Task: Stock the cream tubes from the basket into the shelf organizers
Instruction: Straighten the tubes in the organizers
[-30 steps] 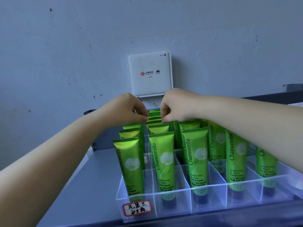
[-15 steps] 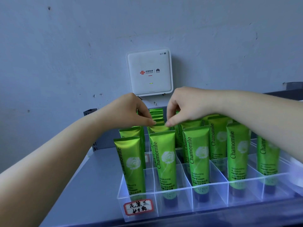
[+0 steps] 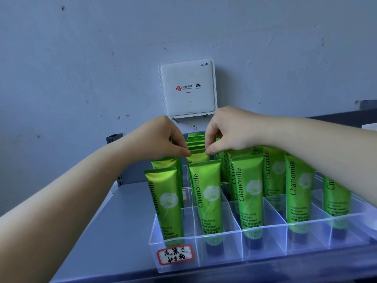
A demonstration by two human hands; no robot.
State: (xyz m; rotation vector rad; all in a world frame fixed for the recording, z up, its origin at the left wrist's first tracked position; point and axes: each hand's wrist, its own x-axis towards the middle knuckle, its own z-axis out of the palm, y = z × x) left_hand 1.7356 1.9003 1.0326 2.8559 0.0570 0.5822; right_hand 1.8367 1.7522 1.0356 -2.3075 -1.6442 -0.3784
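Several green "Chamomile" cream tubes stand upright, cap down, in a clear acrylic organizer (image 3: 265, 233) with divided slots on a grey shelf. My left hand (image 3: 157, 139) and my right hand (image 3: 230, 129) reach over the second column from the left. Both pinch the crimped top edge of one tube (image 3: 197, 158), which stands behind the front tube (image 3: 208, 201) of that column, one hand at each corner. More tubes line up behind it. The basket is out of view.
A white WiFi router (image 3: 187, 88) hangs on the grey wall behind the shelf. A handwritten red-bordered label (image 3: 175, 254) sticks to the organizer's front left. Bare grey shelf (image 3: 126, 221) lies to the left. My right forearm crosses above the right-hand tubes.
Both hands have come forward along the second column, from the rear tubes to the tube behind the front one, and they hold its top edge now.
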